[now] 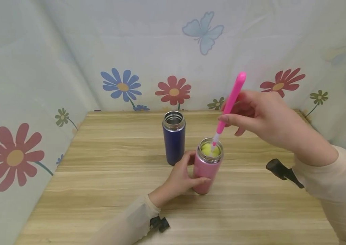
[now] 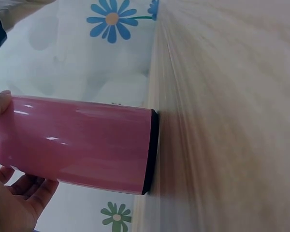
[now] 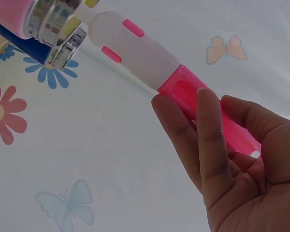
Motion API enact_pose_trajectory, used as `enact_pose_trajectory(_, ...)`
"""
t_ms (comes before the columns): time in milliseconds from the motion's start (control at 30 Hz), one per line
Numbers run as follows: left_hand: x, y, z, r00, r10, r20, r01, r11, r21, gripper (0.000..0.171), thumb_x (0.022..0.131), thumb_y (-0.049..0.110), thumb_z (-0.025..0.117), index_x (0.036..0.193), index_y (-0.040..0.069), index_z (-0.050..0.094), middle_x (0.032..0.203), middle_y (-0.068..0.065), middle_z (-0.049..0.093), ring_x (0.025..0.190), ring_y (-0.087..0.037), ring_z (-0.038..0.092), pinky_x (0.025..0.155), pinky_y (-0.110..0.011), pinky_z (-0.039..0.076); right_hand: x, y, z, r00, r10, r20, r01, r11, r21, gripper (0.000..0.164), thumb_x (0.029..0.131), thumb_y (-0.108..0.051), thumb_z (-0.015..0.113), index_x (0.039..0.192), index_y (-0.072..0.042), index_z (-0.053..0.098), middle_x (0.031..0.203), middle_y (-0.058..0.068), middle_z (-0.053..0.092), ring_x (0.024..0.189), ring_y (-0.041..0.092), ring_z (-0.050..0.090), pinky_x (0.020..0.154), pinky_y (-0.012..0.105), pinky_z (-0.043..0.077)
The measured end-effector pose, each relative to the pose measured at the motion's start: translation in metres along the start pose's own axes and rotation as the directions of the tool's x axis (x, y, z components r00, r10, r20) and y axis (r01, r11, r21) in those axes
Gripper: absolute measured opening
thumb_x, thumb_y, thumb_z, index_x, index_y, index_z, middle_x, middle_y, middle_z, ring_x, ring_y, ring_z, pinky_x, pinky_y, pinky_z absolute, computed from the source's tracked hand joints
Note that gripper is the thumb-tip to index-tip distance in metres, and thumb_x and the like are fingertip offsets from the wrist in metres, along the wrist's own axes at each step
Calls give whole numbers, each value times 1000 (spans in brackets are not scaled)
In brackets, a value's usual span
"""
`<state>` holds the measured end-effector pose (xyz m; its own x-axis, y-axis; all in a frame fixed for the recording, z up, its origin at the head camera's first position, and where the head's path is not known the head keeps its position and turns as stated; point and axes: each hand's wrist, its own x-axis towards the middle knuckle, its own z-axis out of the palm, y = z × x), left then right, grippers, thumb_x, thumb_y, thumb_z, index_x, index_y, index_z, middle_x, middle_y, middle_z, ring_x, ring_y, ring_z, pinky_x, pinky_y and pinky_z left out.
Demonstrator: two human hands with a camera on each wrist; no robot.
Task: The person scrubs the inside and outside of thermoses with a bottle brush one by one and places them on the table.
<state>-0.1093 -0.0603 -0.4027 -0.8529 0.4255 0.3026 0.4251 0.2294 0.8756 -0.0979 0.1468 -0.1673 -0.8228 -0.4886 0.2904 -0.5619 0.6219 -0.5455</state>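
A pink thermos bottle point(image 1: 203, 173) without a lid stands upright on the wooden table, its black base on the tabletop in the left wrist view. My left hand point(image 1: 180, 177) grips its body from the left, thumb across the front. My right hand point(image 1: 261, 117) pinches the pink handle of a bottle brush point(image 1: 234, 93) between thumb and fingers, above and right of the bottle. The brush slants down to the left, and its yellow sponge head point(image 1: 207, 149) sits in the steel mouth. The sponge's lower part is hidden inside.
A dark blue thermos bottle point(image 1: 174, 144), also lidless, stands upright just behind and left of the pink one. The wooden table point(image 1: 115, 170) ends at a flower-print curtain point(image 1: 148, 51) at the back and sides. Black wrist camera mounts point(image 1: 278, 168) stick out from the sleeves.
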Motion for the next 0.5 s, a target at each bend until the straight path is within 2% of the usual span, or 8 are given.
enact_pose_trajectory(233, -2, -1, -1, 1000, 1, 6, -1, 1000, 10, 72, 73, 14, 83, 131, 4, 42, 125, -12, 60, 114, -23, 59, 99, -42, 49, 0, -4, -4, 996, -85, -34, 84, 996, -35, 14, 88, -14, 69, 99, -6, 63, 86, 2, 75, 60, 3, 66, 57, 21, 56)
enact_pose_trajectory(367, -2, 1, -1, 1000, 12, 12, -13, 1000, 15, 71, 73, 13, 83, 130, 3, 42, 124, -13, 60, 114, -25, 59, 98, -42, 50, 0, -5, -8, 994, -85, -68, 80, 994, -73, 14, 88, -15, 69, 98, -7, 63, 86, 0, 74, 58, 2, 65, 56, 21, 56)
enact_pose_trajectory(500, -1, 2, -2, 1000, 27, 14, -27, 999, 26, 71, 74, 14, 83, 130, 2, 41, 124, -14, 60, 112, -26, 59, 98, -41, 50, 1, 1, -13, 994, -63, -86, 53, 993, -108, 15, 89, -24, 69, 99, -15, 63, 86, -6, 74, 58, 0, 66, 56, 20, 54)
